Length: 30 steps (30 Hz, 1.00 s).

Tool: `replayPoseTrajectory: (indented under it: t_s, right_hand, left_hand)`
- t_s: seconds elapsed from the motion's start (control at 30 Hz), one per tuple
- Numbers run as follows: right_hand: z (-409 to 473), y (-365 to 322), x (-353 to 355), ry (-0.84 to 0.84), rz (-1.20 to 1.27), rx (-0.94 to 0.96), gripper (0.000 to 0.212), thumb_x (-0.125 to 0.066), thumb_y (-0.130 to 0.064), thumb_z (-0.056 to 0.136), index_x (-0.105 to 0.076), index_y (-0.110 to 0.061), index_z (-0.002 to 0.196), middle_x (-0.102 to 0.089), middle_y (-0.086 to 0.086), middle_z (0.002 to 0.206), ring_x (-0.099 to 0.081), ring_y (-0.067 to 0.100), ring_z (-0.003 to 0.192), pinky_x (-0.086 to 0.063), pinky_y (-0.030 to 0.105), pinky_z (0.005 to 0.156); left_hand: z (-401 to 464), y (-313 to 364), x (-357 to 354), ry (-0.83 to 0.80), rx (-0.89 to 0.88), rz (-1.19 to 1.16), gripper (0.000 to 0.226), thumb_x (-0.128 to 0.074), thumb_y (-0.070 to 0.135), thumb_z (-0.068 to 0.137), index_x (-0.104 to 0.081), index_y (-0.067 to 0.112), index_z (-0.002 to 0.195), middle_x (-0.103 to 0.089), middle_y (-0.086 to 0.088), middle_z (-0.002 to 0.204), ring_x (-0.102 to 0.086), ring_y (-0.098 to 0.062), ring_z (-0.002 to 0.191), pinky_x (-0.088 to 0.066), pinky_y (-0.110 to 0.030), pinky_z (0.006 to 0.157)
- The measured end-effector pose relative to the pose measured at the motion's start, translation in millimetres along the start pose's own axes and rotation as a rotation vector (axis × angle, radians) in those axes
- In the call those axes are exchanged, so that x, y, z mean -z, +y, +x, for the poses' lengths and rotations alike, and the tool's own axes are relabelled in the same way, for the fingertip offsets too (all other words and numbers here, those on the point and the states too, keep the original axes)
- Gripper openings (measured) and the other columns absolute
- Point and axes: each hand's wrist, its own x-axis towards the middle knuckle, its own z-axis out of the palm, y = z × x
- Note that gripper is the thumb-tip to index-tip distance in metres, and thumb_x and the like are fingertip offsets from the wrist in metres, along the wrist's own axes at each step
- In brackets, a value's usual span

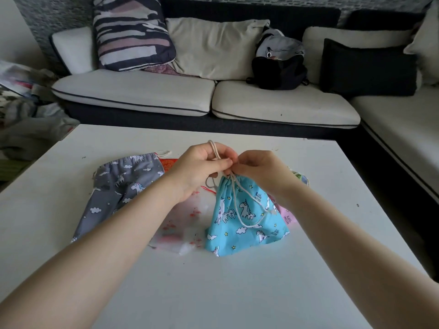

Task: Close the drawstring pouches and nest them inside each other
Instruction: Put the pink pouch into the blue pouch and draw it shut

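On the white desk (237, 293), both hands meet at the gathered neck of a blue pouch (247, 224) printed with unicorns. The left hand (199, 169) pinches a loop of cream cord (215, 150) that stands up above its fingers. The right hand (263, 172) is closed on the cords at the pouch's neck. A grey pouch (118, 191) lies to the left, a sheer pouch (180, 229) between them, and a pink pouch (286, 213) peeks out at the right.
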Motion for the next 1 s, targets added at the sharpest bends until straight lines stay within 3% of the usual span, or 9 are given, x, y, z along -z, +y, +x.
replayPoseTrajectory:
  t_s: [0.07, 0.13, 0.23, 0.37, 0.43, 0.57, 0.7, 0.83, 1.0]
  right_hand:
    - [-0.2, 2.4, -4.4, 0.045, 0.037, 0.004, 0.01, -0.065, -0.019, 0.084, -0.065, -0.019, 0.073, -0.066, 0.009, 0.074, -0.054, 0.025, 0.059, -0.047, 0.03, 0.057]
    - [-1.3, 3.7, -7.7, 0.077, 0.054, 0.023, 0.015, -0.063, -0.019, 0.086, -0.061, -0.02, 0.071, -0.06, -0.002, 0.066, -0.048, 0.002, 0.046, -0.036, 0.011, 0.045]
    - [-6.9, 0.9, -11.3, 0.062, 0.104, 0.038, 0.014, -0.061, -0.018, 0.087, -0.06, -0.017, 0.073, -0.058, -0.006, 0.062, -0.046, -0.005, 0.041, -0.033, 0.006, 0.043]
    - [-13.5, 2.3, -13.8, 0.014, 0.059, 0.089, 0.009, -0.063, -0.017, 0.085, -0.065, -0.009, 0.081, -0.063, 0.01, 0.07, -0.049, 0.01, 0.062, -0.04, 0.023, 0.061]
    - [-16.7, 4.2, -13.6, 0.004, 0.053, 0.103, 0.008, -0.067, -0.015, 0.081, -0.067, -0.006, 0.083, -0.066, 0.021, 0.083, -0.049, 0.017, 0.067, -0.043, 0.031, 0.066]
    - [-20.3, 5.3, -3.8, -0.131, -0.004, 0.126, 0.007, -0.068, -0.015, 0.081, -0.069, -0.017, 0.075, -0.068, 0.015, 0.084, -0.054, 0.015, 0.071, -0.049, 0.036, 0.075]
    - [-10.6, 1.3, 17.7, -0.065, 0.175, 0.032, 0.011, -0.06, -0.017, 0.088, -0.064, -0.019, 0.078, -0.065, 0.002, 0.066, -0.055, 0.014, 0.06, -0.045, 0.029, 0.06]
    - [-5.0, 3.6, 14.7, -0.129, 0.227, 0.001, 0.009, -0.062, -0.01, 0.085, -0.064, -0.018, 0.088, -0.066, 0.003, 0.072, -0.055, 0.015, 0.061, -0.044, 0.025, 0.056]
    - [-1.1, 10.3, 4.0, -0.114, 0.423, -0.002, 0.017, -0.061, 0.003, 0.082, -0.063, -0.012, 0.076, -0.065, 0.012, 0.077, -0.06, 0.028, 0.075, -0.049, 0.047, 0.087]
  left_hand:
    - [-0.9, -2.2, 0.2, 0.106, -0.112, 0.151, 0.027, -0.062, 0.001, 0.083, -0.066, 0.026, 0.077, -0.066, 0.001, 0.075, -0.062, -0.009, 0.069, -0.05, -0.023, 0.069]
    - [-0.1, -6.1, -2.3, 0.203, -0.174, 0.258, 0.025, -0.064, 0.004, 0.082, -0.065, 0.028, 0.077, -0.067, 0.0, 0.079, -0.065, -0.016, 0.073, -0.054, -0.03, 0.071]
    - [-1.7, -10.2, -5.7, 0.274, -0.183, 0.387, 0.011, -0.063, 0.01, 0.084, -0.065, 0.02, 0.088, -0.065, 0.008, 0.082, -0.065, -0.011, 0.075, -0.053, -0.018, 0.069]
    - [-2.7, -9.0, -9.4, 0.374, -0.268, 0.548, 0.008, -0.062, 0.012, 0.085, -0.062, 0.008, 0.092, -0.06, 0.009, 0.081, -0.055, 0.002, 0.065, -0.036, 0.002, 0.057]
    - [-4.2, -10.2, -12.0, 0.431, -0.296, 0.546, 0.011, -0.064, 0.015, 0.084, -0.06, 0.008, 0.091, -0.059, 0.008, 0.078, -0.053, 0.004, 0.062, -0.036, 0.0, 0.056]
    - [-10.7, -20.5, -17.9, 0.354, -0.355, 0.475, 0.006, -0.064, 0.012, 0.084, -0.06, 0.01, 0.088, -0.068, -0.001, 0.076, -0.061, -0.004, 0.064, -0.044, -0.012, 0.058]
    - [-10.8, -11.2, -16.3, 0.298, -0.403, 0.423, 0.012, -0.064, 0.011, 0.084, -0.056, 0.019, 0.081, -0.059, 0.013, 0.066, -0.058, 0.003, 0.06, -0.041, -0.007, 0.053]
    - [-7.7, -3.9, -19.3, 0.272, -0.458, 0.453, 0.012, -0.065, 0.016, 0.083, -0.055, 0.019, 0.079, -0.062, 0.009, 0.064, -0.059, 0.001, 0.059, -0.04, -0.008, 0.051]
    - [-7.1, -7.9, -23.9, 0.289, -0.37, 0.337, 0.018, -0.062, 0.01, 0.085, -0.048, 0.022, 0.081, -0.056, 0.015, 0.062, -0.055, 0.008, 0.056, -0.041, -0.007, 0.054]
